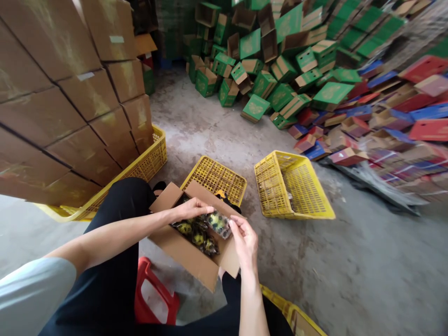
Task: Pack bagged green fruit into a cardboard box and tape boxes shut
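Between my two hands is a small clear plastic pack [217, 223] with yellow-green and dark pieces inside. My left hand [191, 210] grips its far left edge, and my right hand [244, 238] pinches its right end. The pack is held over an open cardboard box [185, 254] whose flaps stand outward. Inside the box lie several shiny bags [199, 239] with yellow-green contents; what they hold is too small to name. The box sits between my knees.
Stacked cartons [70, 112] rise on the left in a yellow crate [154, 154]. An upturned yellow crate [227, 179] and a tilted yellow basket [294, 186] stand ahead. A red stool [171, 303] is below. Green boxes [257, 107] and red-blue boxes [350, 154] are heaped behind.
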`<act>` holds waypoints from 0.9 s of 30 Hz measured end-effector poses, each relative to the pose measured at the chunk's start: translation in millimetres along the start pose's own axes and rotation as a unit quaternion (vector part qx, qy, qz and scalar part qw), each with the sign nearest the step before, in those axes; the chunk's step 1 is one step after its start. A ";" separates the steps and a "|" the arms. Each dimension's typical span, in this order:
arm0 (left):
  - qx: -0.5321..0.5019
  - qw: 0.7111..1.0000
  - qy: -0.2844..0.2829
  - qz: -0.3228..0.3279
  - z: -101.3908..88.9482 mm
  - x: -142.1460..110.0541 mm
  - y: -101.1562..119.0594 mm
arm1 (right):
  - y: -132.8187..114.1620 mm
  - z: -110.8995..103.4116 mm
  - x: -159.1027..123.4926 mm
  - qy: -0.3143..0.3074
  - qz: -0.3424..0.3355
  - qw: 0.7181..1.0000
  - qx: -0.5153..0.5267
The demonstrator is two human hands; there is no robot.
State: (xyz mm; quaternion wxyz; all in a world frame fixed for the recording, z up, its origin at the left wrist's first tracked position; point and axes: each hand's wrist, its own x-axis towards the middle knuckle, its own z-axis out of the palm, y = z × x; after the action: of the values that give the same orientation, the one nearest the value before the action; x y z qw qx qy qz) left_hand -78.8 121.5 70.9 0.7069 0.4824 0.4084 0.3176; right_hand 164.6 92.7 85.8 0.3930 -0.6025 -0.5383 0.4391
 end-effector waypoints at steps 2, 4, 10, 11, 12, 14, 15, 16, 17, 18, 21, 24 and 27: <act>0.004 1.000 0.000 0.017 0.0 0.6 -2.8 | 0.5 1.1 1.1 0.011 0.002 1.000 0.015; 0.001 1.000 0.010 0.026 0.5 1.6 -5.0 | 0.7 2.1 2.0 0.019 0.002 1.000 0.019; 0.025 0.998 0.040 0.048 2.3 4.6 -5.7 | 1.2 3.5 4.3 0.021 0.006 1.000 0.018; 0.038 0.997 0.042 0.055 2.2 5.1 -6.2 | 1.2 3.3 4.6 0.018 0.009 1.000 0.018; 0.049 0.996 0.043 0.061 1.9 5.6 -6.8 | 1.0 2.9 4.8 0.013 0.014 1.000 0.018; 0.066 0.995 0.042 0.069 1.3 6.1 -8.9 | 0.7 2.7 4.2 -0.006 0.027 0.999 0.022; 0.072 0.994 0.042 0.071 1.1 5.9 -10.0 | 0.6 3.2 3.3 -0.018 0.039 0.999 0.028; 0.075 0.994 0.042 0.071 1.2 5.5 -11.1 | 0.6 4.2 2.0 -0.033 0.055 0.997 0.035; 0.075 0.994 0.042 0.069 1.4 4.9 -11.9 | 0.6 5.7 0.4 -0.048 0.073 0.995 0.044; 0.073 0.994 0.041 0.065 1.9 4.1 -12.4 | 0.7 7.6 -1.4 -0.062 0.092 0.992 0.056; 0.051 0.997 0.046 0.045 4.3 1.7 -10.7 | 1.3 13.6 -5.8 -0.093 0.144 0.980 0.105; -0.018 1.000 0.024 -0.004 6.8 -0.2 -5.8 | 1.0 15.8 -6.5 -0.090 0.143 0.977 0.126; -0.093 0.993 -0.031 -0.061 7.9 -0.8 -2.5 | -1.7 15.1 -5.9 -0.091 0.120 0.982 0.114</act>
State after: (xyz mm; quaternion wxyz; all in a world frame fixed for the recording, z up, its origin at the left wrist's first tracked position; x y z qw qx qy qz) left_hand -72.1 116.7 70.4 0.7789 0.3982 0.3843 0.2951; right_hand 149.5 87.0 83.3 0.3528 -0.5715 -0.4419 0.5947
